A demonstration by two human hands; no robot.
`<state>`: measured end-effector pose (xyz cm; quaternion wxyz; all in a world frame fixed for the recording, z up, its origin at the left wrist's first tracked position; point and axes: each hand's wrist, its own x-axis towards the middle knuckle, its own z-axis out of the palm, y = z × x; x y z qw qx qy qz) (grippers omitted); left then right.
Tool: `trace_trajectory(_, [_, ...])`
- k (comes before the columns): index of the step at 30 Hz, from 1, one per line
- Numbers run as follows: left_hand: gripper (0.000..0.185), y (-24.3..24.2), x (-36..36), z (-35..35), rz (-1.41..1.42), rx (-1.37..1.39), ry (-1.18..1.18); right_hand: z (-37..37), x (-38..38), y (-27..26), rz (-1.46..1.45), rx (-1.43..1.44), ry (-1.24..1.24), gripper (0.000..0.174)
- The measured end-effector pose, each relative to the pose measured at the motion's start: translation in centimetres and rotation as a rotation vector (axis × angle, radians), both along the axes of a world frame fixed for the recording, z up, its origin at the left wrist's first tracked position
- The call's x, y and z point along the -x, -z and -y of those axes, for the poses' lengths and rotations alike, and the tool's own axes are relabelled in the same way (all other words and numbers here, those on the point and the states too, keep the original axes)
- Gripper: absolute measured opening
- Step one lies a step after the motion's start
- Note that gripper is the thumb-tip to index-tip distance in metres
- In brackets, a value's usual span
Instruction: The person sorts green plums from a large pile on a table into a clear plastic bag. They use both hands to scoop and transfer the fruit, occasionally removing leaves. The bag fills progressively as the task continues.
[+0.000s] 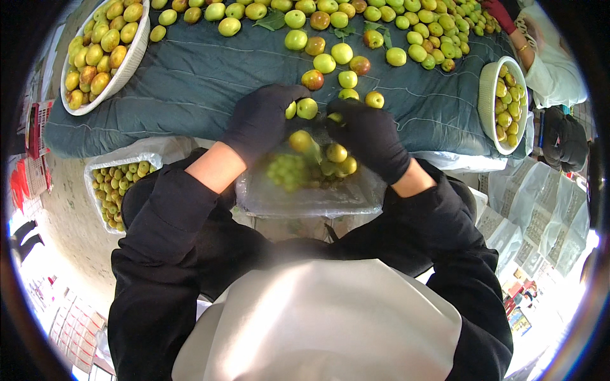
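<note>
My left hand point(259, 119), in a black glove, curls around the near side of a green jujube point(307, 108) at the padded table's front edge. A second one point(290, 110) shows partly behind its fingers; whether it is gripped is unclear. Across from it my right hand point(369, 135), also black-gloved, has a green jujube point(335, 117) at its fingertips. Below both hands a plastic-lined crate point(310, 207) sits between my knees. Over it are a yellowish jujube point(300, 141), another point(336, 153) near my right wrist, and a blurred green cluster point(287, 172).
Loose jujubes point(329, 59) with some leaves point(271, 21) spread over the dark quilted cover point(205, 81). White baskets of jujubes stand left point(131, 71) and right point(487, 102). A lined crate point(102, 209) is at floor left. A co-worker's red-gloved hand point(499, 13) reaches in at upper right.
</note>
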<state>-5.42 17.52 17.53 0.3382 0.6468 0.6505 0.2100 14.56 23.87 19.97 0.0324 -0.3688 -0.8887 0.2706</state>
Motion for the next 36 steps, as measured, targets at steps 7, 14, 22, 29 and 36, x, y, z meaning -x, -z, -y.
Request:
trace_trajectory(7, [0.039, 0.3, -1.3, 0.3, -0.100, -0.191, 0.065, -8.4, -14.6, -3.3, -0.092, -0.411, 0.640, 0.033])
trace_trajectory(14, [0.038, 0.2, -2.8, -0.3, -0.126, -0.151, 0.102, 5.1, -41.5, -1.4, -0.099, -0.709, 1.113, 0.036])
trace_trajectory(22, [0.039, 0.5, -3.6, 0.5, 0.090, 0.011, -0.046, 13.8, -49.6, 6.7, 0.582, -0.216, 1.479, 0.053])
trace_trajectory(29, [0.040, 0.6, -3.1, 0.5, 0.159, 0.027, -0.024, -9.5, -30.4, -1.5, -0.150, -0.486, 0.475, 0.027])
trace_trajectory(36, [0.025, 0.5, -2.1, 0.4, 0.544, 0.237, -0.139, -20.3, -12.5, 7.7, 0.488, -0.780, 0.326, 0.058])
